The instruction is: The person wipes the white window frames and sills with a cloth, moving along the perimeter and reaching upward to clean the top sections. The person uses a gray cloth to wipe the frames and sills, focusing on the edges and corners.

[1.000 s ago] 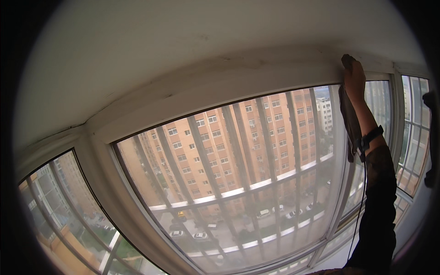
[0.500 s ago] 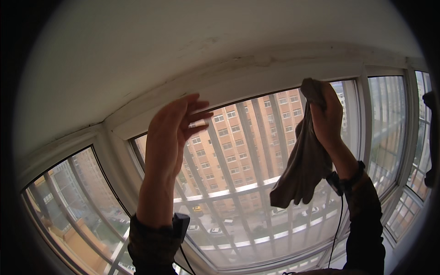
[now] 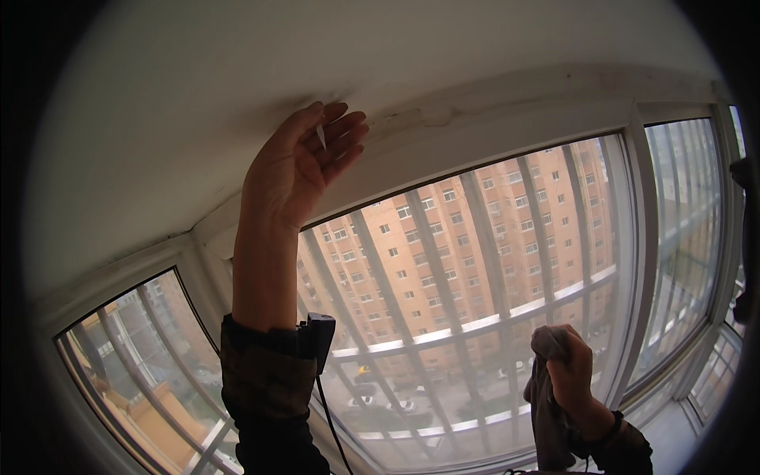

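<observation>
— Overhead, what does your left hand [image 3: 289, 170] hold?
— A small white flake [image 3: 321, 136], pinched in my grip just under the white ceiling [image 3: 237, 71], near the stained strip above the window frame [image 3: 491, 119].
— And the right hand [image 3: 574, 372]?
— Low before the window pane [image 3: 475, 261], its grip clamped on a grey cloth [image 3: 546, 412] that hangs down beside my wrist.
</observation>
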Tool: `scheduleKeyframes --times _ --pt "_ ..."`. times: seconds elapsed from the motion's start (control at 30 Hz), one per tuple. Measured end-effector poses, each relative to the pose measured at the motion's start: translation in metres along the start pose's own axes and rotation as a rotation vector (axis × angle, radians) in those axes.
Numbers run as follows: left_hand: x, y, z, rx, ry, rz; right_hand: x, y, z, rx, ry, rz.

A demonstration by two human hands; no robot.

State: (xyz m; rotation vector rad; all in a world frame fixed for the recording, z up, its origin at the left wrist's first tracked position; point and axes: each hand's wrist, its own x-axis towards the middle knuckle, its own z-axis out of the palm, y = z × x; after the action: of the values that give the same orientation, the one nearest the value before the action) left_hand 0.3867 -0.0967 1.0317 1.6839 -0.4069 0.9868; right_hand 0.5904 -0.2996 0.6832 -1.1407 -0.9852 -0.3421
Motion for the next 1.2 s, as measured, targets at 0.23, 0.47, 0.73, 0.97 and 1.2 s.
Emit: scheduleKeyframes --times 0.23,0.47,0.73,0.97,1.2 --pt "0.001 0.003 0.004 -0.047 0.119 -0.003 -0.019 0.022 -0.001 0.24 -0.03 0.172" --pt "-0.015 0.002 0.014 0.188 0.031 0.02 -0.043 0.038 0.008 0.192 -0.041 0.195" --pt "-0.006 -0.001 0.027 0.708 0.078 0.319 -0.061 0.041 0.011 0.246 -0.064 0.24" --pt "-0.03 0.027 0.013 1.217 0.101 0.393 -0.076 0.042 0.01 0.237 -0.08 0.331" --pt "-0.017 0.025 0.009 1.217 -0.046 0.543 -0.089 0.038 0.006 0.234 -0.044 0.333"
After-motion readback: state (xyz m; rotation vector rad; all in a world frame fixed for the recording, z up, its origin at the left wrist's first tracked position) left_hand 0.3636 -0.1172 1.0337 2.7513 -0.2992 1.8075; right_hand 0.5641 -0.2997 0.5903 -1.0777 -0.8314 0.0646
